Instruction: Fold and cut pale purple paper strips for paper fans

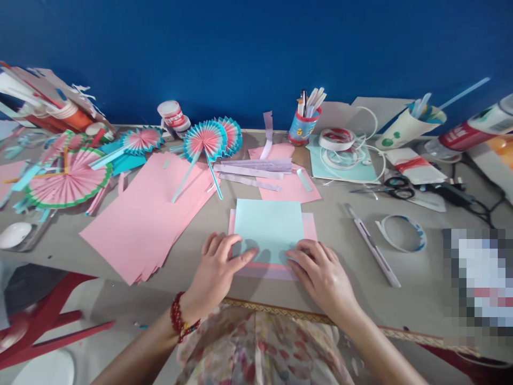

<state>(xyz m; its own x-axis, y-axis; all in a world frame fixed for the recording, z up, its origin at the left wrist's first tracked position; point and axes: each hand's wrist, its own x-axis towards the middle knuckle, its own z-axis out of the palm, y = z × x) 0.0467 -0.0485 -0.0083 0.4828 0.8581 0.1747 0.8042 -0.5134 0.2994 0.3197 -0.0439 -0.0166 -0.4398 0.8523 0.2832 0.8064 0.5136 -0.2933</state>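
Observation:
A light blue paper (269,227) lies on top of pink and lilac sheets (264,271) at the front middle of the table. My left hand (222,262) rests on the left side of the stack, thumb stretched over the lower part of the blue paper, fingers apart. On the right side, my right hand (318,267) lies with its fingertips on the paper's lower right edge, fingers slightly bent and spread. Neither hand grips anything. To the left is a fanned pile of pink paper (140,219). Lilac strips (256,170) lie behind the stack.
Pleated paper fans (204,140) stand at the back left. A pen cup (304,125), tape rolls (337,139), scissors (395,187), a utility knife (374,246) and a coiled strip (401,233) are to the right. The table's front edge (280,311) is near my body.

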